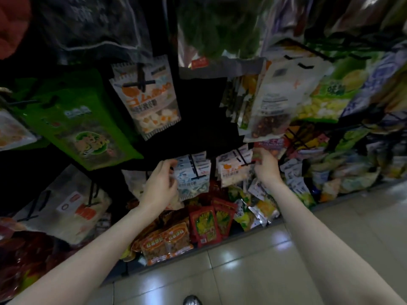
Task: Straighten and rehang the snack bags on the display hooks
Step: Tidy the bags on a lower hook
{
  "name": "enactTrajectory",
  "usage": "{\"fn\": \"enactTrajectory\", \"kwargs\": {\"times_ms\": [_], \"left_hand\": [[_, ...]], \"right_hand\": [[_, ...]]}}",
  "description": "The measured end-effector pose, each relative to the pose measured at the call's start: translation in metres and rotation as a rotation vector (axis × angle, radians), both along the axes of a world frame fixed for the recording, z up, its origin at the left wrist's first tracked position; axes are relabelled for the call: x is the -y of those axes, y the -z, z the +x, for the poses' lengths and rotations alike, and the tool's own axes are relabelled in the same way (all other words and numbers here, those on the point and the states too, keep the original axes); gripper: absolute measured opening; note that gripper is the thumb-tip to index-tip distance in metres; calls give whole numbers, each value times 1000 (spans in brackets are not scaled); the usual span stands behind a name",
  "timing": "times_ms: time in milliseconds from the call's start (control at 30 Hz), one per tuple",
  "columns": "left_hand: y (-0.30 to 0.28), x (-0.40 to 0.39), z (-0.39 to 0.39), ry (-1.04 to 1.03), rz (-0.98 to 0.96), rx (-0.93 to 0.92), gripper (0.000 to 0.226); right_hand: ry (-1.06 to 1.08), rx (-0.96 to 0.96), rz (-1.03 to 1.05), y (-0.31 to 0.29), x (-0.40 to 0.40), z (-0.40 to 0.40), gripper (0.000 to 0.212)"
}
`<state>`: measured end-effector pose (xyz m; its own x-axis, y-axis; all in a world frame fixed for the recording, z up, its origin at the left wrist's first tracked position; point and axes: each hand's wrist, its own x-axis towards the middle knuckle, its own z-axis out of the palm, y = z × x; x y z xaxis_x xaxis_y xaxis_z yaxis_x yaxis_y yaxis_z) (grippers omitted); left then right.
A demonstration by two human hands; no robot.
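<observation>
Two small stacks of white snack bags hang side by side on black hooks at the middle of the rack. My left hand [161, 183] grips the left edge of the blue-printed stack [193, 172]. My right hand [265, 165] pinches the right edge of the orange-printed stack [231, 170] near its hook [244, 160]. Above them hangs one larger orange-printed bag [149, 100] on its own hook. A white bag with red contents [277, 100] hangs higher at the right, back side facing me.
A green bag [74, 119] hangs at the left and yellow-green bags [330, 95] at the right. Red and orange packets [187, 230] lie piled on the bottom shelf. A tiled floor [264, 271] runs along the rack's base.
</observation>
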<state>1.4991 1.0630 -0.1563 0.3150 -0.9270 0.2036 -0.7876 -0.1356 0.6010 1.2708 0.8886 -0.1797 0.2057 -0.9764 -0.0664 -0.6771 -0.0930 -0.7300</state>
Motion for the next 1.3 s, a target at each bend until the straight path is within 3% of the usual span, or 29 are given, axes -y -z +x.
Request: {"fn": "enactTrajectory", "kwargs": {"times_ms": [200,300,533,633,833,1133,1300], "left_hand": [[25,29,-18,85,192,38,45],[32,36,-18,146,288,127,47],[37,45,-12,168,364,133,42],[36,45,-16,145,372,110,44],[35,44,-18,150,352,119,44],[37,44,-18,131,345,73,45],[24,38,-32,102,304,93,45]], "right_hand": [[-358,-291,-48,40,30,-17,74],[-438,-351,-18,54,48,-10,77],[-440,-348,-40,58,70,-1,57],[-326,-342,-96,60,66,2,45],[-148,-209,10,57,54,-6,29],[-399,-493,-90,30,22,-36,22],[-422,-622,-123,17,-3,-51,22]]}}
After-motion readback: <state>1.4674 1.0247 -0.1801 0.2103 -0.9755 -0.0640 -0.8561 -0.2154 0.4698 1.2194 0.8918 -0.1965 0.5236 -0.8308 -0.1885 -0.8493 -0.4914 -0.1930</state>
